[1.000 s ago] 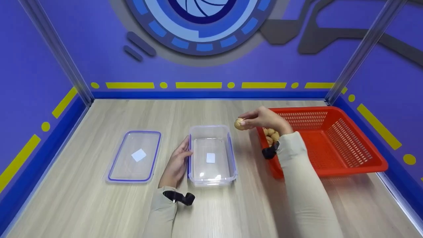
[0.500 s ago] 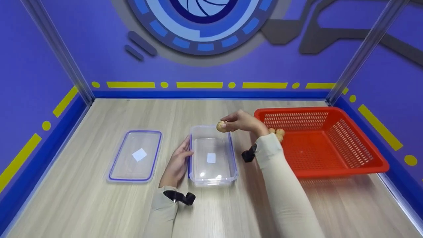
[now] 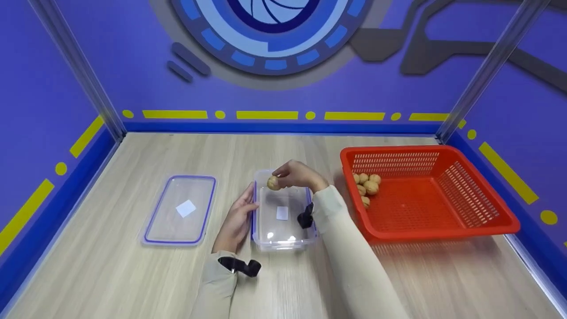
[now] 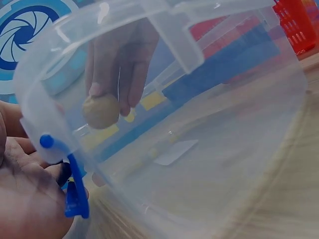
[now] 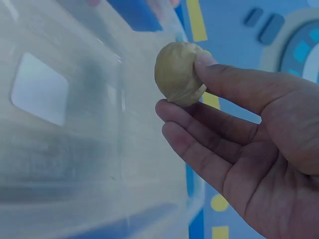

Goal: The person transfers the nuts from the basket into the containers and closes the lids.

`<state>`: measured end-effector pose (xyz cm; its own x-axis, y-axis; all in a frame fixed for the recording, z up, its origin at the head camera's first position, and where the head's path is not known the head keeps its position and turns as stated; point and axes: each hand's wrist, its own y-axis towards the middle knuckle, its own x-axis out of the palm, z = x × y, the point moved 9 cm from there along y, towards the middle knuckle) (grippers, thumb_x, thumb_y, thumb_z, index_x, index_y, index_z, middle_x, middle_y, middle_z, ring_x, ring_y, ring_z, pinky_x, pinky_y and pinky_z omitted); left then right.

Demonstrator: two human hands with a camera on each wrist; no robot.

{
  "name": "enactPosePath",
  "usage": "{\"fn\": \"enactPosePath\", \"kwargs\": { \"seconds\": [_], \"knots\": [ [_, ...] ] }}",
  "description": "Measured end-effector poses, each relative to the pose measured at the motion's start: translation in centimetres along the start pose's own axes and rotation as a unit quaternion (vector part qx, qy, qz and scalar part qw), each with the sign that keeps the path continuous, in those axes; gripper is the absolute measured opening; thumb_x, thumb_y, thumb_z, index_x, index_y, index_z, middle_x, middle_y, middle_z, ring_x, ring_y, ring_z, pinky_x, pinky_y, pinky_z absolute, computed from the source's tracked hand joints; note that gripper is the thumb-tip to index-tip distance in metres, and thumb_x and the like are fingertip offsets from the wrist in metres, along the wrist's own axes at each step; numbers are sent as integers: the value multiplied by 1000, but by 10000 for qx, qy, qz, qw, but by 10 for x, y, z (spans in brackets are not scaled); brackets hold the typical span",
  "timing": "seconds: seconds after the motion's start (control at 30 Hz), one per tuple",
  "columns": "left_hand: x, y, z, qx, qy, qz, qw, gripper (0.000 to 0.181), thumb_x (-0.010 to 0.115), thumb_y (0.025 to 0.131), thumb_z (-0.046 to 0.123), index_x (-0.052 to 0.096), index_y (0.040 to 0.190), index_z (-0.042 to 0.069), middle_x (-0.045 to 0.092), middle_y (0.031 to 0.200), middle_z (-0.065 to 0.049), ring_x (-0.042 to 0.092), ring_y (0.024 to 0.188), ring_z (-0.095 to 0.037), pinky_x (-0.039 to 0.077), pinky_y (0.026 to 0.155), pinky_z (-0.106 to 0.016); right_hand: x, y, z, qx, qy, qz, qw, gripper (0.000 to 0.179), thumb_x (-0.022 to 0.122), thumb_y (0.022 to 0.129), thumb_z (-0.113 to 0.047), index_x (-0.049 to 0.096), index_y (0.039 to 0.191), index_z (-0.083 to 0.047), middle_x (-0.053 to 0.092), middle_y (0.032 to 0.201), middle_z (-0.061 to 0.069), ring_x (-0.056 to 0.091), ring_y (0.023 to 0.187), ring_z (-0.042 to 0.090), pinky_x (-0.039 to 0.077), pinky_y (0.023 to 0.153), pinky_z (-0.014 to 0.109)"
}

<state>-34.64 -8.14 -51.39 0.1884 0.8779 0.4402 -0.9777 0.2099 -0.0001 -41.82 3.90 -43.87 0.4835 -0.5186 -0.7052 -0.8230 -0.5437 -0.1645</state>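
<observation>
My right hand (image 3: pixel 299 174) pinches a walnut (image 3: pixel 273 182) between thumb and fingers, over the far part of a clear plastic food container (image 3: pixel 292 230) with a blue-edged rim. In the right wrist view the walnut (image 5: pixel 178 73) sits at the thumb and fingertips, beside the container's wall. My left hand (image 3: pixel 235 221) holds the container's left side, thumb at the rim and fingers along the outer wall. A blue clip (image 4: pixel 76 191) hangs by that palm in the left wrist view. Inside the container, only a white square label (image 3: pixel 282 213) shows on the bottom.
A red slotted basket (image 3: pixel 425 235) stands on the right, with several walnuts (image 3: pixel 371 187) gathered at its left end. The container's clear lid (image 3: pixel 179 226), blue-edged with a white label, lies flat on the left. Blue panels wall in the wooden table (image 3: pixel 110 266).
My right hand has carried the walnut left from the basket's left edge to above the container. More walnuts in the basket now show. The left hand and container have stayed in place.
</observation>
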Motion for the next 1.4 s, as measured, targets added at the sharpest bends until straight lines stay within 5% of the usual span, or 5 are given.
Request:
{"fn": "enactPosePath", "kwargs": {
  "seconds": [0.37, 0.63, 1.4],
  "knots": [
    [-2, -1, 0, -13, 93, 128, 9999, 69, 40, 89, -10, 11, 152, 0, 0, 162, -13, -4, 150, -25, -3, 123, -37, 26, 16, 3, 221, -183, -80, 9996, 35, 69, 82, -8, 69, 117, -4, 69, 117, 16, 65, 110, 27, 55, 93, 36],
    [0, -2, 1, 12, 54, 62, 10000, 70, 40, 89, -10, 12, 152, 0, 0, 162, -13, -4, 150, -26, -2, 124, -37, 36, 17, 7, 219, -215, -197, 9993, 34, 70, 81, -8, 69, 115, -4, 70, 114, 17, 67, 104, 27, 55, 92, 34],
    [-3, -1, -2, -50, -44, 149, 9999, 71, 40, 88, -11, 10, 152, -1, 0, 162, -14, -2, 150, -26, 1, 124, -36, 39, 11, 4, 138, -266, -210, 9993, 36, 68, 83, -6, 67, 119, -2, 69, 118, 14, 63, 112, 28, 51, 100, 38]
  ]
}}
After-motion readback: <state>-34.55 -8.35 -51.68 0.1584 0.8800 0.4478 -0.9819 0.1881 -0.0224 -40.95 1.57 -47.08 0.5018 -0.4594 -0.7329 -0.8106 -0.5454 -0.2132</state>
